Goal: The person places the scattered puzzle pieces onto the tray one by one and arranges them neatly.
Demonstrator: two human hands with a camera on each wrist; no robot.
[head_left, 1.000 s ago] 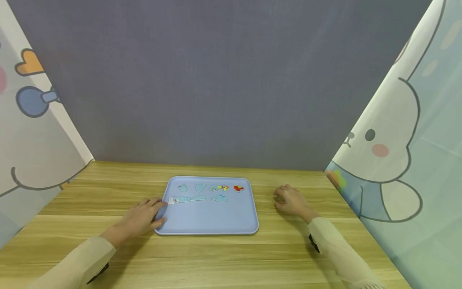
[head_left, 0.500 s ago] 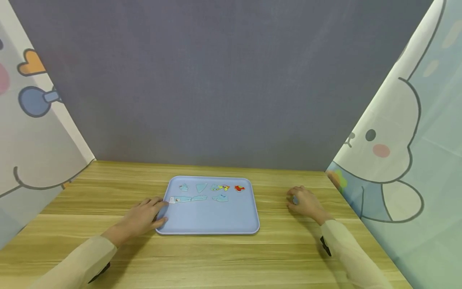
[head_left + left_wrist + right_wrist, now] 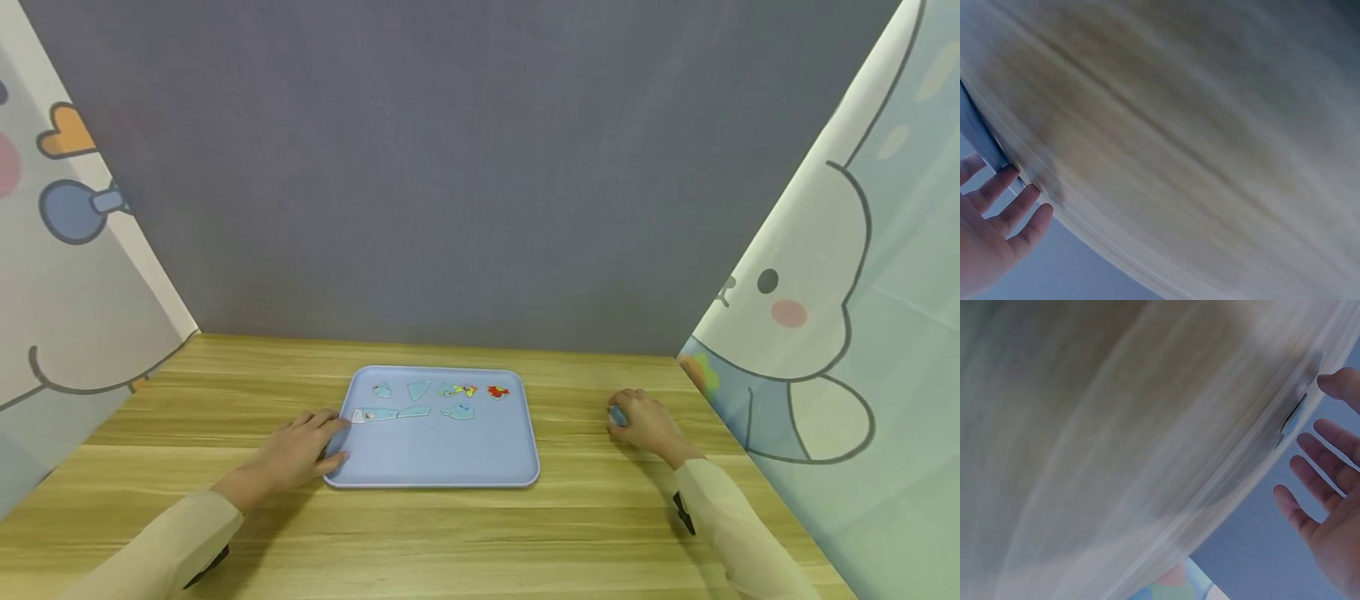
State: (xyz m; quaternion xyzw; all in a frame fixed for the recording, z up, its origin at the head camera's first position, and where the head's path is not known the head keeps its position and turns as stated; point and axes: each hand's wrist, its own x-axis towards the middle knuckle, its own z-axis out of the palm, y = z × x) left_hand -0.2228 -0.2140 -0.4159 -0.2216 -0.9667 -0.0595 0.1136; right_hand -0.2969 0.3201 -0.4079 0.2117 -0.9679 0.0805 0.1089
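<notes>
My left hand (image 3: 292, 454) rests over the left rim of a pale blue tray (image 3: 435, 457), thumb and fingers spread. In the left wrist view the fingertips reach the edge of the tray (image 3: 980, 134). To the right of the tray, my right hand (image 3: 649, 423) hovers low over the table beside a light blue puzzle piece (image 3: 617, 416). The right wrist view shows this puzzle piece (image 3: 1294, 417) lying flat on the wood, with thumb and fingers spread apart around it. On the tray lie several puzzle pieces, among them a red one (image 3: 497, 392) and a yellow-marked one (image 3: 463, 390).
The pieces on the tray form two loose rows in its far half, including a long light blue strip (image 3: 378, 414). A dark grey panel (image 3: 435, 183) stands behind the wooden table (image 3: 420, 542). Cartoon-printed curtains (image 3: 825, 292) flank both sides.
My right hand has moved right, away from the tray, and its fingers have spread so the light blue puzzle piece shows. The left hand and tray stay put.
</notes>
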